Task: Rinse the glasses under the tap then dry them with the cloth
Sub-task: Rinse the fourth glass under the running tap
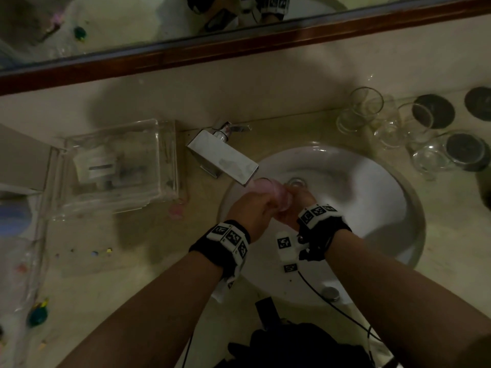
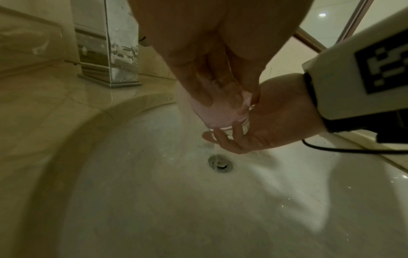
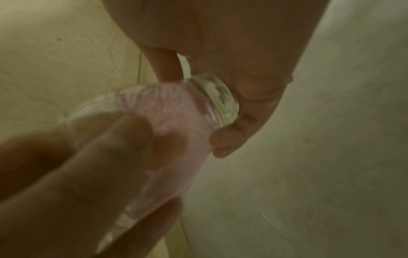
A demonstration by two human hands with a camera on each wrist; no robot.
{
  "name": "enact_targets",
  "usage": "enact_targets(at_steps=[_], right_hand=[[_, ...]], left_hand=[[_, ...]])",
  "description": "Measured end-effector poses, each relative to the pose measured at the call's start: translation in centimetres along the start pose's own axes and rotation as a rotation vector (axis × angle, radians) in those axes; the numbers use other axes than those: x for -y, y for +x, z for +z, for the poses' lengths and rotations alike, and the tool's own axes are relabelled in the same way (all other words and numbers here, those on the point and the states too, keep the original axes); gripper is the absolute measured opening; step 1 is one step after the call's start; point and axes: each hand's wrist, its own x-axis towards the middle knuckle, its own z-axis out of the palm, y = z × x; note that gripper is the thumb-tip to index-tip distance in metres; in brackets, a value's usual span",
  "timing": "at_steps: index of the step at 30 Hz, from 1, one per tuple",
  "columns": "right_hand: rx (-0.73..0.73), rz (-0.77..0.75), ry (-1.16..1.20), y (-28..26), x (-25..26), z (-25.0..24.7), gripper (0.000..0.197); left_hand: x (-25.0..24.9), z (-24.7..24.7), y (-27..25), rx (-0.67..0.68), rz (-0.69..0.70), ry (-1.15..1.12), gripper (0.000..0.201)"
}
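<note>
Glass: a clear, thick-based drinking glass (image 1: 268, 191) is held tilted over the white round sink (image 1: 372, 187), at the middle of the head view, just below the spout of the square chrome tap (image 1: 225, 158).
Cloth: a pale pink cloth (image 3: 167, 125) is stuffed inside the glass and shows through its wall.
Left hand: the left hand (image 1: 251, 211) is curled round the glass near its mouth, fingers (image 2: 207, 82) reaching inside against the cloth.
Right hand: the right hand (image 1: 295, 208) cups the heavy base of the glass, fingers (image 3: 227, 141) bent round it.
Hands together: both are clamped on the same glass, close beside each other.
Other glasses: several clear glasses (image 1: 393, 123) stand grouped on the beige table (image 1: 132, 261) at the upper right, beside dark round coasters (image 1: 433, 111).
Left of frame: a clear plastic box (image 1: 119, 166) sits on the table beside the tap.
Drain: the metal drain (image 2: 220, 163) lies under the hands.
</note>
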Motion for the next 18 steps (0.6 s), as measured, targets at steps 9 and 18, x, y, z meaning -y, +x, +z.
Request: enact_targets(at_steps=[9,18], right_hand=[[0.109,-0.044,0.015,-0.6,0.0,-0.8,0.036],[0.057,-0.077,-0.059,-1.3,0.2,-1.0,0.019]], left_hand=[[0.0,0.2,-0.1,-0.035,-0.027,-0.002,0.019],[-0.1,0.8,-0.2,-0.030,-0.041,-0.075,0.018]])
